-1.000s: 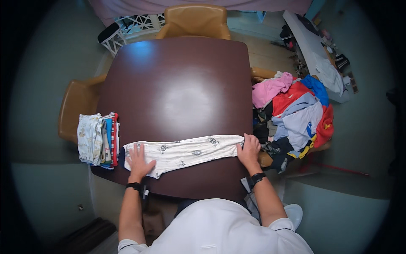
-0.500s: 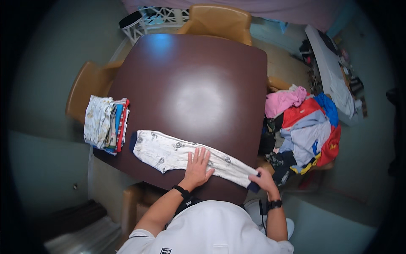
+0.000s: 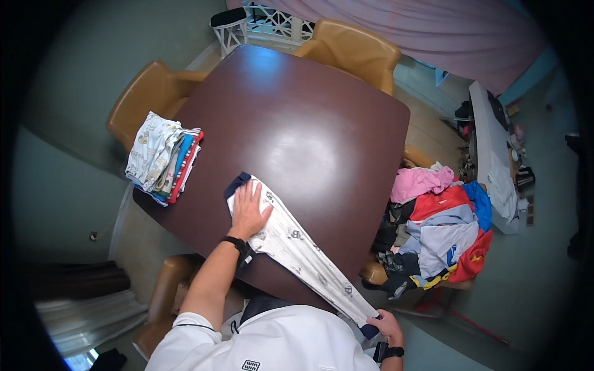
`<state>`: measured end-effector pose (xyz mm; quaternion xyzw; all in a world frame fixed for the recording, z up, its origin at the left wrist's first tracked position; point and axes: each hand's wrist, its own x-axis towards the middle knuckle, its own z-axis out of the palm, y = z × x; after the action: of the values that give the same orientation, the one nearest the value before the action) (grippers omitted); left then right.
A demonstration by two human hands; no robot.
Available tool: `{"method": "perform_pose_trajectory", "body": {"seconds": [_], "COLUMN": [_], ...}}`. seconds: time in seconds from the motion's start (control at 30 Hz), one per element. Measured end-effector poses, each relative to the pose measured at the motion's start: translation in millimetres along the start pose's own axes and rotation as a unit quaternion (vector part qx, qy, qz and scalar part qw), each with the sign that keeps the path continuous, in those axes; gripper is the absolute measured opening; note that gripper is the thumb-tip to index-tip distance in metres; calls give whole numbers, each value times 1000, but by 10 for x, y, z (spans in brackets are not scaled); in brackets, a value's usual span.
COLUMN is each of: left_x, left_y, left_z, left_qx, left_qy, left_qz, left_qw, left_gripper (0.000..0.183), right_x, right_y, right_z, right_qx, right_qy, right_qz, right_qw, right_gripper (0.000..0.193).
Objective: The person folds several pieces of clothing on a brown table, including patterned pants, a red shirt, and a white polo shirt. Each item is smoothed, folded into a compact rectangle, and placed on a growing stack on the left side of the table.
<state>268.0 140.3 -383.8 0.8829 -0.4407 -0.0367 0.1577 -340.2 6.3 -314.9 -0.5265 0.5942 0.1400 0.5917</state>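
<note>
A pair of white patterned pants [image 3: 303, 250] with a navy waistband and navy cuff lies lengthwise, slanting across the table's near part. My left hand [image 3: 249, 213] rests flat with fingers spread on the waist end, just below the navy band. At the other end, past the table's near edge, my right hand [image 3: 387, 328] grips the pants by the navy cuff, fingers closed round it. The legs look laid one over the other, and the fabric is drawn out between both hands.
A stack of folded clothes [image 3: 162, 154] sits at the left corner of the dark brown table [image 3: 297, 130]. To the right, a heap of loose clothes [image 3: 442, 222] covers a chair. Tan chairs [image 3: 352, 49] stand around the table. Beyond the heap is a white cabinet [image 3: 492, 148].
My left hand has slid from the middle of the pants up to the waist end. The right hand still holds the cuff, now lower and nearer me. The pants slant more steeply; the view has turned.
</note>
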Motion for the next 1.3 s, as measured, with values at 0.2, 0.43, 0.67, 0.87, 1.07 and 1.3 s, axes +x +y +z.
{"method": "perform_pose_trajectory", "body": {"seconds": [0.2, 0.43, 0.67, 0.87, 1.07, 1.3], "left_x": [140, 301, 465, 528, 578, 530], "left_y": [-54, 43, -52, -142, -402, -457], "left_z": [-3, -242, -207, -162, -167, -179], "left_qx": [38, 75, 31, 49, -143, -38], "left_qy": [2, -19, -48, -87, 43, 115], "left_qz": [-8, 39, -50, -66, -91, -124], "left_qw": [999, 996, 997, 993, 985, 985], "left_gripper": [90, 91, 97, 102, 98, 24], "right_x": [-35, -62, -56, -46, 26, 11], "right_y": [-18, -116, -38, -32, -134, -255], "right_z": [89, 196, 130, 121, 224, 240], "right_qx": [31, 59, 22, 37, 12, -3], "right_qy": [-5, 24, 50, 78, 102, 111], "right_qz": [-57, -46, -39, -47, -65, -57], "right_qw": [998, 997, 998, 995, 993, 992], "right_gripper": [26, 28, 30, 29, 29, 33]}}
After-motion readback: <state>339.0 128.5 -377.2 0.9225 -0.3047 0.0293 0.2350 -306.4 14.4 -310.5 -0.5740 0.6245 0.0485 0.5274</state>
